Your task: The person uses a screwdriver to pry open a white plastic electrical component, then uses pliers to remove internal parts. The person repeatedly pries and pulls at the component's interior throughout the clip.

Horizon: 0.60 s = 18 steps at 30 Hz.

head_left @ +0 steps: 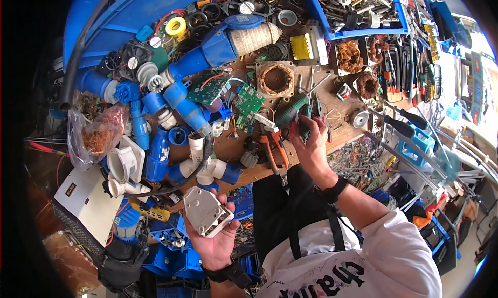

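In my left hand (210,243) is a white plastic housing (202,210) with rounded corners, small holes and metal parts along its edge, held low in front of the bench. My right hand (311,147) reaches onto the wooden bench (336,98), its curled fingers closed on a red-handled tool (295,127) among several hand tools. A dark green tool handle (288,110) lies just beyond those fingers. Orange-handled pliers (276,153) lie left of my right hand, beside green circuit boards (248,105) with wires.
Blue and white industrial plugs (187,106) crowd the bench's left. Motor stators (275,79), screwdrivers (397,124) and a blue-rimmed tray of metal parts (355,32) are at the back and right. A cream metal case (80,204) stands at left. Blue bins (176,259) sit below, near tangled wires (350,160).
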Available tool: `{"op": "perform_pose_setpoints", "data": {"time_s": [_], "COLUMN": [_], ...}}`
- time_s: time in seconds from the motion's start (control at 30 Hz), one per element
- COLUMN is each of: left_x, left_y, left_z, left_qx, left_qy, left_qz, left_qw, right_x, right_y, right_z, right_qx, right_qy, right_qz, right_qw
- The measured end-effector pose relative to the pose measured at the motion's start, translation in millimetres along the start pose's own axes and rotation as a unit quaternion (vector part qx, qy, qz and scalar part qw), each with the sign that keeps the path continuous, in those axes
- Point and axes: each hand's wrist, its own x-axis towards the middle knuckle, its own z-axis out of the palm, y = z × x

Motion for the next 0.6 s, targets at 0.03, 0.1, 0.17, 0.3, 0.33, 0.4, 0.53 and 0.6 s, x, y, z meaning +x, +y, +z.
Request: {"op": "perform_pose_setpoints", "data": {"time_s": [0.03, 0.1, 0.17, 0.3, 0.33, 0.4, 0.53, 0.6], "left_x": [0.4, 0.8, -0.4, -2.1, -2.8, -4.8, -6.8, -8.1], "left_y": [0.1, 0.0, 0.8, 3.0, 3.4, 4.7, 4.4, 3.6], "left_z": [-0.6, -1.6, -2.6, -3.6, -4.4, -6.2, -9.2, -11.8], "left_qx": [0.001, -0.002, 0.001, 0.018, 0.022, 0.018, 0.021, 0.017], "left_qy": [0.000, 0.002, 0.000, -0.009, -0.010, -0.004, -0.005, -0.002], "left_qz": [0.000, 0.000, -0.003, -0.006, -0.004, 0.001, 0.013, 0.018], "left_qw": [1.000, 1.000, 1.000, 1.000, 1.000, 1.000, 1.000, 1.000], "right_x": [1.2, 3.0, 6.7, 7.4, 7.0, 11.5, 25.6, 30.9], "right_y": [3.6, 7.1, 7.7, 3.3, 2.9, 6.1, 5.7, 14.5], "right_z": [0.0, 0.2, -1.5, 1.1, 1.8, -0.5, -2.5, -1.0], "right_qx": [-0.003, 0.008, -0.011, -0.055, -0.068, -0.052, 0.012, 0.015], "right_qy": [-0.011, -0.017, -0.024, 0.009, 0.017, 0.007, -0.007, -0.013], "right_qz": [0.009, 0.013, 0.010, -0.043, -0.055, -0.052, 0.010, 0.015], "right_qw": [1.000, 1.000, 1.000, 0.998, 0.996, 0.997, 1.000, 1.000]}}
